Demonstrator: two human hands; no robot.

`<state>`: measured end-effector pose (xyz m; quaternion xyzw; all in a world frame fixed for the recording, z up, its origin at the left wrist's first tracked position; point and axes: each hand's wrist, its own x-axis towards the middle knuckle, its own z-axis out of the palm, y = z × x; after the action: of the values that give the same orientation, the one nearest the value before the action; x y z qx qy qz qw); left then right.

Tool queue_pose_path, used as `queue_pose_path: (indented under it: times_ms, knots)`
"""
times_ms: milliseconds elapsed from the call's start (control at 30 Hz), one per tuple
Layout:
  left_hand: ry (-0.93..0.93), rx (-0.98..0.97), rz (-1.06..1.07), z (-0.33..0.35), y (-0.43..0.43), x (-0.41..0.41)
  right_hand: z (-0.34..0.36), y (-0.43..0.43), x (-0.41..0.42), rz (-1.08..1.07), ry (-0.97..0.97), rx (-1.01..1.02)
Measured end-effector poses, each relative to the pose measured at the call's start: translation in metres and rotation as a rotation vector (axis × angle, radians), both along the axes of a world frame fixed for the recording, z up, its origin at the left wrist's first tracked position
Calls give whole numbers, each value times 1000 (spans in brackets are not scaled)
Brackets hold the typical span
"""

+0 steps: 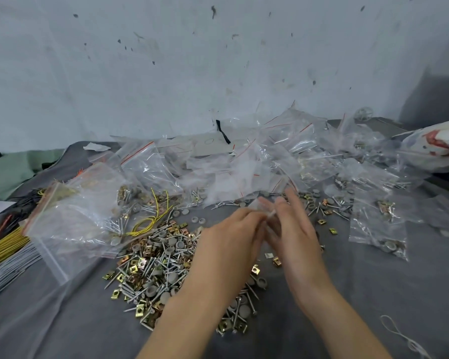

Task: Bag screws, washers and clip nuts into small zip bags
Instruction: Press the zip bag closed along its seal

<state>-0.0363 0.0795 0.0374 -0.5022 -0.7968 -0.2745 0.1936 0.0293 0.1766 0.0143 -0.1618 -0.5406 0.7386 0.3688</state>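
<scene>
My hands meet just above the near edge of the pile (161, 265), so whatever I pick up has only a short way to travel. My left hand (228, 237) is curled, its fingertips pinching a small clear bag (259, 205) by the edge. That is how I would hold the mouth steady for the other hand to work on. The bag is blurred and nearly see-through, so I cannot say whether it is loaded yet or whether the zip is closed.

My right hand (293, 229) comes in from the other side, with its upper fingers spread and raised. Thumb and forefinger seem to close at the same spot on the bag, but the blur stops me from telling whether they grip it or something small and pale.

The loose screws (151, 265), grey washers (151, 291) and brass clip nuts (134, 268) lie mixed together on the grey cloth (373, 294), under and to the left of my wrists. All three kinds are there to grab at once. The filled bags (283, 156) are heaped along the far side by the wall, out of the working space. A big bag (83, 213) slumps at the left beside a loop of yellow wire (151, 221). Judging by the size of the pile, plenty remains to be bagged.
</scene>
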Motion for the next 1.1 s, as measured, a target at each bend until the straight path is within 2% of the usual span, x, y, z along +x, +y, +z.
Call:
queue_pose_path:
  times_ms: [67, 167, 233, 300, 367, 567, 633, 833, 900, 1033, 1100]
  knots:
    - [-102, 165, 98, 1, 1, -4, -1, 2, 0, -18, -31, 163]
    - [-446, 442, 149, 7, 2, -14, -1, 4, 3, -83, -138, 508]
    - [-674, 549, 123, 12, 3, -19, -2, 2, 2, -116, -210, 731]
    - [-824, 590, 72, 15, 4, -21, -4, -3, 0, -187, -226, 867]
    - [-955, 604, 12, 14, 5, -19, -4, -10, -3, -236, -216, 880]
    - [-1378, 637, -224, 11, -1, -19, -6, -14, -5, -133, -221, 798]
    - [-1350, 624, -216, 7, -2, -18, -6, -16, -5, -149, -238, 803]
    - [-990, 596, -120, -3, -4, -18, -9, -21, -7, -222, -268, 852]
    - [-873, 543, -99, -3, -5, -24, -10, -17, -10, -294, -284, 839]
    - [-808, 500, -49, -10, -7, -35, -9, -10, -11, -451, -274, 819]
    - [-646, 481, 20, -14, -9, -37, -7, -12, -11, -518, -257, 866]
